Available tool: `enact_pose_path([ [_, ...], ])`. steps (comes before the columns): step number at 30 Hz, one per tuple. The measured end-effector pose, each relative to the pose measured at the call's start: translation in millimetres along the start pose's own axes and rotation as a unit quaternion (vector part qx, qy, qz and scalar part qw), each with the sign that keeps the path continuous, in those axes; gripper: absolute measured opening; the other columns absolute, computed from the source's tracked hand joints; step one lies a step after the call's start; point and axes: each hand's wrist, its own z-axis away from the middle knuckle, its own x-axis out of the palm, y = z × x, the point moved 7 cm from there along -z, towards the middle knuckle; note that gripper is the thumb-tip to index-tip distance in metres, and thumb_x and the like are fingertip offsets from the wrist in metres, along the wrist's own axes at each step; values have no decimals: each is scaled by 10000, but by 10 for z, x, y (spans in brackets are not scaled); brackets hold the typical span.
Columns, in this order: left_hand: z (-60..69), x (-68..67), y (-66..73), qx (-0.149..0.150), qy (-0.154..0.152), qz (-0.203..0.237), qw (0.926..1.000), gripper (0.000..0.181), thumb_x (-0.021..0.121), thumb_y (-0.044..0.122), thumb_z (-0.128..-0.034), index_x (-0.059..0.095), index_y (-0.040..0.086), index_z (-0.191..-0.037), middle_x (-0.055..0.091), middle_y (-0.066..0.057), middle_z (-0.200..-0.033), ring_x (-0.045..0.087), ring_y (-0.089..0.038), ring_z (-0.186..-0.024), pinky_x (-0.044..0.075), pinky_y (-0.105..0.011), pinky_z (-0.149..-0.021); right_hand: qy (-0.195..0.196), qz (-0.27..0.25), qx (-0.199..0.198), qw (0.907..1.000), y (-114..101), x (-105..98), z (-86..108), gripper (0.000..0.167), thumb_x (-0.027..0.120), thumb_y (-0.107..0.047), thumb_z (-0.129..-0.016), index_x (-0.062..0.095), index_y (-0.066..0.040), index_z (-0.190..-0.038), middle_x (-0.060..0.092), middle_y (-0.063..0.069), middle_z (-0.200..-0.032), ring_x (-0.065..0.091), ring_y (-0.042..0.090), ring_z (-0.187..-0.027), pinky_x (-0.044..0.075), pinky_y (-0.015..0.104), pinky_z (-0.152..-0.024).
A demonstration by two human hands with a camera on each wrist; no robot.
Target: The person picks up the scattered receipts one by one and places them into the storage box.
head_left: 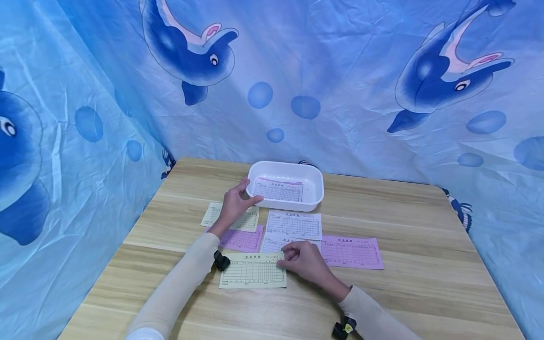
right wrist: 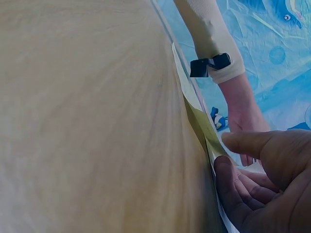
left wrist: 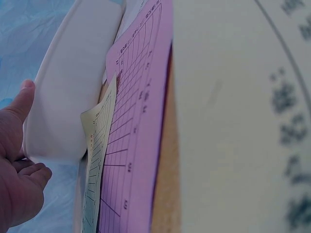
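A pale-yellow rectangular paper form (head_left: pixel 250 274) lay on the wooden bench (head_left: pixel 425 293), long axis left-right, its heading (head_left: pixel 253 257) unreadably small. The right hand (head_left: pixel 307 261) pinched its right end; the left hand (head_left: pixel 233 205) gripped a white plastic tray (head_left: pixel 282 205).

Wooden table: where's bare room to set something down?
Biggest: right of the white tub and right pink slip, to the table edge. Smaller: between the sleeves, nearside of the front yellow slip. Crowded: in front of the tub, white slips overlapping amid others.
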Motion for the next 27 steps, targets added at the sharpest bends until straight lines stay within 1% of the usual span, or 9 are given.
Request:
enact_pose_path([
  [6, 4, -3, -7, 3, 12, -12, 10000, 919, 847, 413, -835, 411, 18, -1541, 353, -149, -1626, 421, -325, -1449, 457, -439, -1114, 11, 95, -20, 10000, -25, 13, 26, 306, 880, -140, -788, 763, -4, -1036, 710, -62, -743, 669, 48, -641, 573, 213, -604],
  [12, 5, 0, -9, 31, -3, 7, 10000, 905, 847, 398, -840, 421, 1, -1534, 352, -175, -1625, 423, -337, -1447, 460, -453, -1110, 88, 225, -161, 9996, -57, -2, 21, 219, 855, -104, -796, 779, -19, -983, 695, -54, -757, 627, 52, -637, 556, 212, -581],
  [16, 4, 1, 1, 41, -1, 15, 10000, 902, 846, 392, -843, 418, -1, -1533, 347, -187, -1624, 419, -342, -1448, 455, -456, -1113, 107, 222, -254, 9994, -60, -7, 14, 178, 841, -98, -810, 782, -26, -961, 709, -31, -778, 623, 58, -650, 554, 215, -588],
  [22, -7, 8, 0, 16, 0, -63, 10000, 897, 845, 384, -847, 411, 8, -1535, 345, -171, -1625, 406, -339, -1456, 439, -449, -1126, 152, 135, -177, 9996, -42, -38, 17, 174, 832, -116, -829, 783, -41, -978, 722, -18, -811, 629, 59, -680, 561, 217, -618],
  [27, -16, 8, -6, -7, 14, -57, 10000, 896, 846, 381, -845, 414, 7, -1534, 347, -157, -1626, 402, -324, -1462, 436, -431, -1131, 190, -77, -9, 9998, -10, -74, 16, 118, 822, -143, -846, 779, -84, -938, 691, -28, -797, 615, 93, -683, 535, 210, -602],
])
